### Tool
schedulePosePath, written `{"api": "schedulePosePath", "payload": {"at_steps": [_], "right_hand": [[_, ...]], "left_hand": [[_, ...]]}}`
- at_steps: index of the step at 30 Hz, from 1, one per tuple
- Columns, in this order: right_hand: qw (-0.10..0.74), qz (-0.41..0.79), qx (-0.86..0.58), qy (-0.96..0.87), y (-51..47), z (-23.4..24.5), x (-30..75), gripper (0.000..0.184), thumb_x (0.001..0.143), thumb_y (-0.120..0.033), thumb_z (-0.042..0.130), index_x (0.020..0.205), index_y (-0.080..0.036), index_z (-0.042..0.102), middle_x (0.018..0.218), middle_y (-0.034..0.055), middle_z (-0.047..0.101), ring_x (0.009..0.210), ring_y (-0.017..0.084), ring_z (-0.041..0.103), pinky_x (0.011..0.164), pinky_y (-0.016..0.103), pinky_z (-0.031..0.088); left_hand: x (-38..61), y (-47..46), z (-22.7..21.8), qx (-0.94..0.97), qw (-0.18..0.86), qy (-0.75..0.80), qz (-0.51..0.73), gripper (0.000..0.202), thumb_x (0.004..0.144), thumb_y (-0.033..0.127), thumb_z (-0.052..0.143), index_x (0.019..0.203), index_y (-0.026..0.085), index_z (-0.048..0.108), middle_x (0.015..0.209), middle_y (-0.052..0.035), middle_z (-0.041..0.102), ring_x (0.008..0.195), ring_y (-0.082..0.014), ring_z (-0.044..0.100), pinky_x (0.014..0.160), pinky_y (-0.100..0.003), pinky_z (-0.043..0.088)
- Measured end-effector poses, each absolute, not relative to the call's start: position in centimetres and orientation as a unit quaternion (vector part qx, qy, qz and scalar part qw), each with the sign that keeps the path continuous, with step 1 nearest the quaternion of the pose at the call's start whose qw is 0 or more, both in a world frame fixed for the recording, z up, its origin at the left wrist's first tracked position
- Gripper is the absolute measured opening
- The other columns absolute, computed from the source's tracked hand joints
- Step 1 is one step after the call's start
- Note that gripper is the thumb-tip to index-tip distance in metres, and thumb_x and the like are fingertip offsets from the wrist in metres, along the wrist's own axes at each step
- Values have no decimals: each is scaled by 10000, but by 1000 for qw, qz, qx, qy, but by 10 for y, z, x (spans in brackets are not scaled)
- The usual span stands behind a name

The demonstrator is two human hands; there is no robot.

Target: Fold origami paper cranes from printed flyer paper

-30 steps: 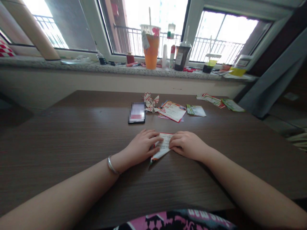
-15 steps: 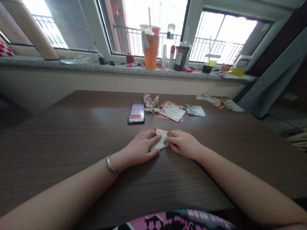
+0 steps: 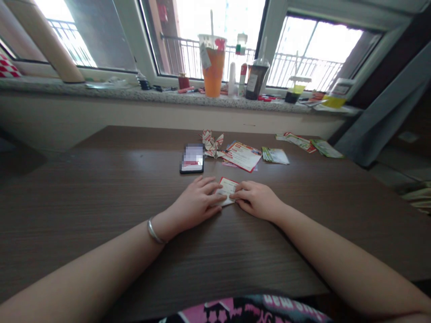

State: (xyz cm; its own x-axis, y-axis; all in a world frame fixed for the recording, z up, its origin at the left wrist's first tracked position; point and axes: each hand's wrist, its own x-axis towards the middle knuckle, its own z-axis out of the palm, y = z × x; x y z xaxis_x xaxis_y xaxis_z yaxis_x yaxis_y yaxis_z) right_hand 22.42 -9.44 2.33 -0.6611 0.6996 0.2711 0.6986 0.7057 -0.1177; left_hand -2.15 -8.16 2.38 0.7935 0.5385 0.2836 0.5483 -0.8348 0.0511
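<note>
A small folded paper, white with a red edge, lies on the dark wooden table just in front of me. My left hand lies flat over its left part, fingers stretched out and pressing down. My right hand presses its right edge with bent fingers. A silver bangle sits on my left wrist. Most of the paper is hidden under my fingers.
A phone lies behind my hands. Beside it stand folded paper cranes and several printed leaflets, with more leaflets at the far right. On the window sill stand an orange cup, a dark drink cup and small bottles.
The paper's lower flap has been folded up, so the piece is smaller. Both hands have slid a little farther from me and closer together over it.
</note>
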Motion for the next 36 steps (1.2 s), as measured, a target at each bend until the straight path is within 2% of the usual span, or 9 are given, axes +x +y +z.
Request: {"api": "schedulePosePath", "payload": {"at_steps": [3,5,11,14,18,24,28,32,36], "right_hand": [[143,-3,-387,-911,-94,24,224,237,923,-273,508,1056,-253,704,1050,53,666,934,187,609,806,305,469],[145,-6,-389,-910,-94,23,223,238,925,-276,508,1053,-249,708,1055,54,669,940,190,610,813,307,465],[164,10,-395,-904,-91,21,219,231,916,-218,511,1043,-233,703,1040,48,686,951,179,616,833,297,459],[170,16,-391,-904,-89,20,219,223,902,-187,518,1034,-222,694,1036,49,691,959,180,619,833,293,457],[163,7,-388,-907,-89,19,219,225,909,-193,505,1020,-227,697,1035,50,689,953,187,621,815,296,457],[149,0,-386,-910,-92,19,221,254,920,-194,480,1061,-249,683,1073,50,679,979,178,618,824,285,451],[128,-5,-392,-911,-95,23,219,263,908,-178,477,1073,-243,672,1095,49,673,990,179,618,820,282,453],[104,-27,-393,-913,-98,27,217,252,899,-182,483,1058,-235,672,1091,58,669,992,197,610,815,301,452],[91,-40,-374,-922,-97,29,217,255,895,-178,482,1069,-227,663,1089,67,662,996,204,599,830,313,446]], "left_hand": [[-20,-82,23,-954,13,-269,-136,270,933,262,507,1176,265,625,1204,-47,637,1204,-249,524,1105,-539,307],[-18,-83,21,-955,15,-265,-132,291,941,194,462,1193,231,603,1220,-59,632,1161,-219,561,1109,-504,329],[-17,-78,16,-945,2,-296,-140,343,932,106,391,1210,179,577,1283,-90,597,1186,-224,550,1097,-488,366],[-19,-77,18,-942,-17,-306,-137,357,915,91,390,1211,184,566,1311,-93,576,1231,-229,517,1113,-526,325],[-18,-81,22,-951,-7,-287,-118,403,884,124,454,1262,243,531,1357,-96,529,1289,-245,466,1125,-588,248],[-18,-84,21,-953,11,-286,-100,380,937,245,447,1312,281,494,1408,-115,474,1317,-266,437,1122,-591,229],[-18,-85,21,-952,5,-290,-101,362,934,252,459,1291,283,508,1400,-104,474,1319,-271,426,1122,-591,224],[-17,-85,22,-952,8,-290,-101,362,937,258,448,1292,290,510,1386,-113,474,1291,-297,445,1069,-590,308],[-18,-83,23,-955,14,-279,-99,372,937,251,441,1301,285,506,1386,-115,473,1267,-295,465,1036,-539,370]]}}
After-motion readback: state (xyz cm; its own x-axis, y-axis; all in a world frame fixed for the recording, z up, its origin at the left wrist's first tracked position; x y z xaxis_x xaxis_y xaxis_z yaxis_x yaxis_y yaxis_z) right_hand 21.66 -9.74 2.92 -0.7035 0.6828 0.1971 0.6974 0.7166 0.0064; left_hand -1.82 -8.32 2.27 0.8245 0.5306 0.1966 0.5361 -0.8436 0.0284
